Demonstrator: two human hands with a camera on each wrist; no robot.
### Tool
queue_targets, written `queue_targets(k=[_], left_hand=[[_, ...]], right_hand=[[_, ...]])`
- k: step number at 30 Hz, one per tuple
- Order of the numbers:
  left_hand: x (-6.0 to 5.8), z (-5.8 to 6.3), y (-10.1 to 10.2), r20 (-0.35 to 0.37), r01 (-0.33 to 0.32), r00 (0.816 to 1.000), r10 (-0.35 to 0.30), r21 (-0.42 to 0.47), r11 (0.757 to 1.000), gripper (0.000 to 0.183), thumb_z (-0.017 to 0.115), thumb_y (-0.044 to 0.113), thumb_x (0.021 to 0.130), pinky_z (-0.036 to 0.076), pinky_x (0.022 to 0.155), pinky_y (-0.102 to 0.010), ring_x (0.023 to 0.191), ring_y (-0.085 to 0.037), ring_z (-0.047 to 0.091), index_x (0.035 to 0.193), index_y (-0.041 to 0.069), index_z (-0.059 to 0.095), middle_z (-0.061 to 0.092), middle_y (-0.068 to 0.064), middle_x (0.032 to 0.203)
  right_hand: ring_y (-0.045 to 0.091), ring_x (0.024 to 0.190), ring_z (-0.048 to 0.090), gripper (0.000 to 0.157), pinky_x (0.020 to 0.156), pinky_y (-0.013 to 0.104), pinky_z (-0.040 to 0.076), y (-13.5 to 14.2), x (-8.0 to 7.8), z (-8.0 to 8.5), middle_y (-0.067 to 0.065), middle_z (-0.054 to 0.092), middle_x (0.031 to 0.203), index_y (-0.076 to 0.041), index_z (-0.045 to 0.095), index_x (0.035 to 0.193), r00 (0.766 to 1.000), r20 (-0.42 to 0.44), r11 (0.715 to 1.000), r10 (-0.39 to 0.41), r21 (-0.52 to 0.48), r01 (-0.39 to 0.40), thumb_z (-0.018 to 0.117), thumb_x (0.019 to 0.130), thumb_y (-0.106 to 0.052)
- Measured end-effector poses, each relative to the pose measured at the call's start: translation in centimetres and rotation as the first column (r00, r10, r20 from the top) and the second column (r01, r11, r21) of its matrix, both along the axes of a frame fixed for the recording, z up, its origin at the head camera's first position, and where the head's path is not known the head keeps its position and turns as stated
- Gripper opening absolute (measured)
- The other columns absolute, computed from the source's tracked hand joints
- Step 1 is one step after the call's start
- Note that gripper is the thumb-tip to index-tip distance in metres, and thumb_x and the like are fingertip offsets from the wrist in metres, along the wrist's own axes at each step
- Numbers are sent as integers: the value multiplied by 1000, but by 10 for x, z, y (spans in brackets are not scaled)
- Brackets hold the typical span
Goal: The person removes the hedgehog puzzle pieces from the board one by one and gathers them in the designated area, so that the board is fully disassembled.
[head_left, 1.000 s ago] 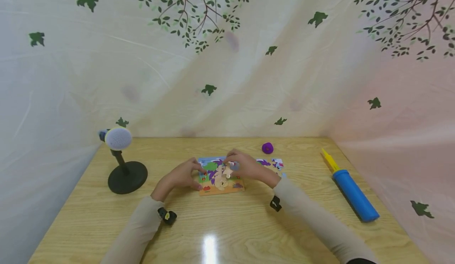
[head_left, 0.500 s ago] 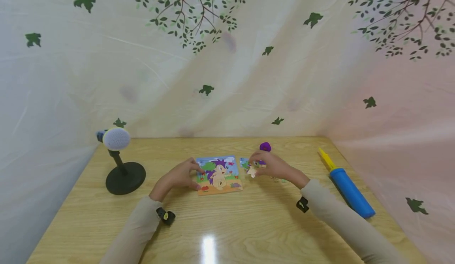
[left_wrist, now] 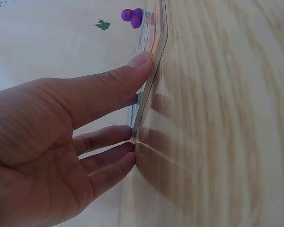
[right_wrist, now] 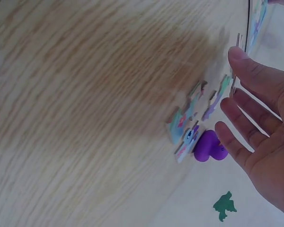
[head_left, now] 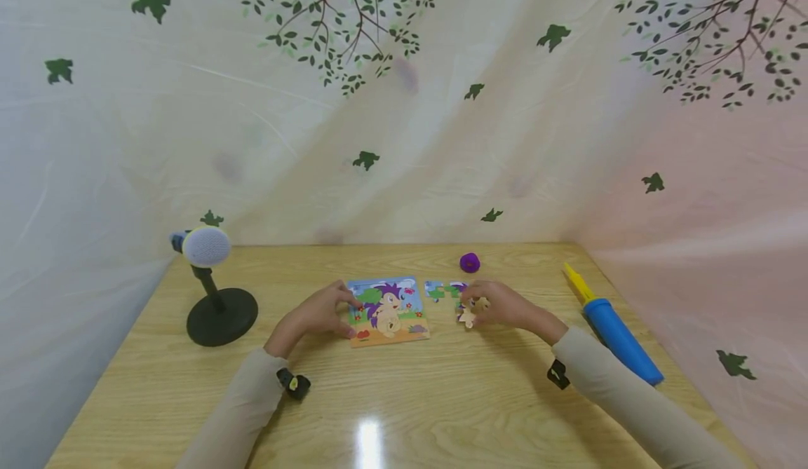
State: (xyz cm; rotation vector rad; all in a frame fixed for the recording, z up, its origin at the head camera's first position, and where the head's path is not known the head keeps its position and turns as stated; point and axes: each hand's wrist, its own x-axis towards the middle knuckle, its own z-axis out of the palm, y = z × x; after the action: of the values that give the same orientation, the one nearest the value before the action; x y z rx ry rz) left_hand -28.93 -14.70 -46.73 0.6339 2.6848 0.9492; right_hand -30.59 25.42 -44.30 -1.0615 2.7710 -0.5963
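A flat puzzle board (head_left: 404,318) with a purple-haired hedgehog picture lies mid-table. My left hand (head_left: 317,312) steadies its left side; in the left wrist view the thumb (left_wrist: 143,60) presses at the board's edge and the other fingertips touch the side and tabletop. To the right of the board, my right hand (head_left: 505,306) pinches a cream-and-purple jigsaw piece (head_left: 466,316) between thumb and fingers. Seen edge-on in the right wrist view, that piece stands at the thumb tip. Loose jigsaw pieces (head_left: 434,289) lie beside this hand, some hidden behind it in the head view.
A purple toy duck (head_left: 470,263) sits behind the loose pieces. On the left stands a microphone-like object (head_left: 210,247) on a round black base (head_left: 222,317). A blue hand pump (head_left: 621,339) with a yellow nozzle lies on the right. A printed curtain hangs behind the table.
My right hand has moved right, from over the board to the loose pieces, carrying the jigsaw piece and uncovering the board's picture. The left hand has stayed at the board's left side.
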Motion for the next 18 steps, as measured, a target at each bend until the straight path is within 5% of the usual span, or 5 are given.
queue_targets(k=[8, 18], left_hand=[[1, 2, 0, -4, 7, 1000, -7, 8, 1000, 48, 92, 19, 74, 46, 106, -55, 114, -30, 55, 118, 9, 76, 56, -9, 118], [1, 2, 1, 14, -8, 1000, 8, 5, 1000, 48, 91, 20, 75, 45, 108, -55, 116, -30, 54, 120, 10, 75, 56, -9, 120]], right_hand=[[24, 96, 63, 38, 82, 41, 55, 1, -3, -8, 9, 69, 111, -2, 71, 115, 999, 48, 1000, -4, -23, 5, 85, 80, -9], [26, 101, 64, 41, 88, 43, 56, -1, -6, -11, 12, 69, 115, 1, 70, 119, 999, 40, 1000, 5, -12, -5, 84, 82, -8]])
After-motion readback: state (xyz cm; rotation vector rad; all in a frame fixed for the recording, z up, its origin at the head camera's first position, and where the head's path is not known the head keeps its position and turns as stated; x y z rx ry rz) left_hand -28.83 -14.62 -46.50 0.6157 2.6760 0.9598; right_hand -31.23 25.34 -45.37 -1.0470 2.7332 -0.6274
